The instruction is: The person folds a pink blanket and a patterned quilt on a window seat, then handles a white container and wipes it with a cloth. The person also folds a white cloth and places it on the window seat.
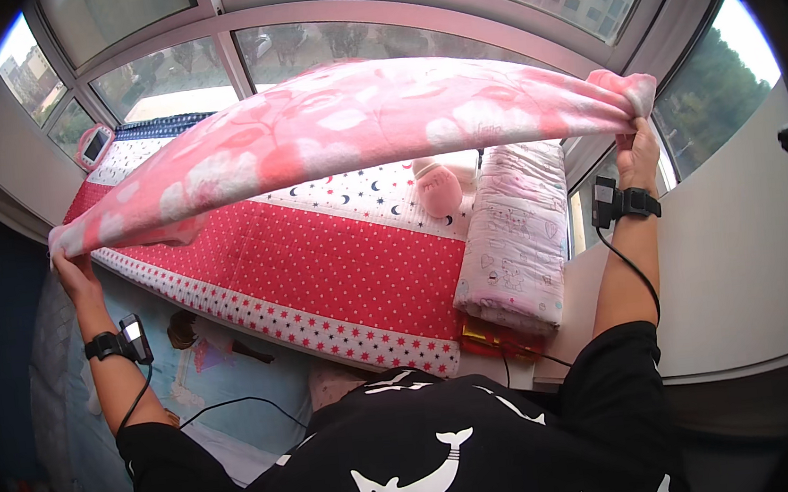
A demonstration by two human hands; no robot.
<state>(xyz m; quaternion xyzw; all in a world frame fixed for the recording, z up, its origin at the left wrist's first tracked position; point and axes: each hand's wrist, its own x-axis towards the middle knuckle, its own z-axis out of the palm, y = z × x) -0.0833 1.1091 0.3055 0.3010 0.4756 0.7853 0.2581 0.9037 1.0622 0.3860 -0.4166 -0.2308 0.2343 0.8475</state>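
A pink fleece blanket point(353, 122) with a white floral pattern is stretched in the air between my two hands. At its left corner, my left hand point(76, 273) grips the edge with the arm reaching out. My right hand point(637, 151) is raised higher and pinches the bunched right corner. The blanket's middle billows upward, above a red and white patterned quilt point(340, 272), and hides part of the far side. Beneath its lower edge shows a pink plush bottle point(439, 188) bearing writing.
A folded, printed quilt point(511, 242) lies at the right end, over a red and yellow package point(499, 339). A pink-framed device point(96, 145) stands at the far left by the windows point(374, 38). A white cabinet point(729, 249) is at right; blue bedding point(236, 382) lies at lower left.
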